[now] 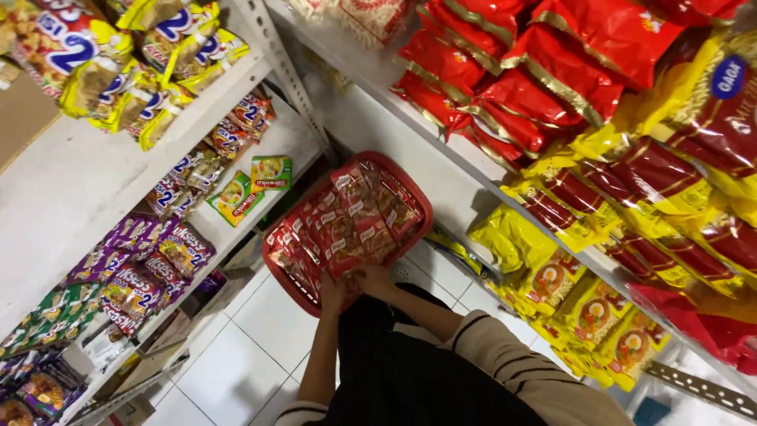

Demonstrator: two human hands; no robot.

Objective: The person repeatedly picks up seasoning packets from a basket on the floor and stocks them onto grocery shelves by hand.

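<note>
Both hands reach into a red basket (410,197) on the tiled floor (260,331) between 2 white shelves. The left hand (331,292) and the right hand (372,278) rest on the red noodle packets (347,225) filling it; their grip looks curled onto a packet, though the fingers are too small to tell.
</note>
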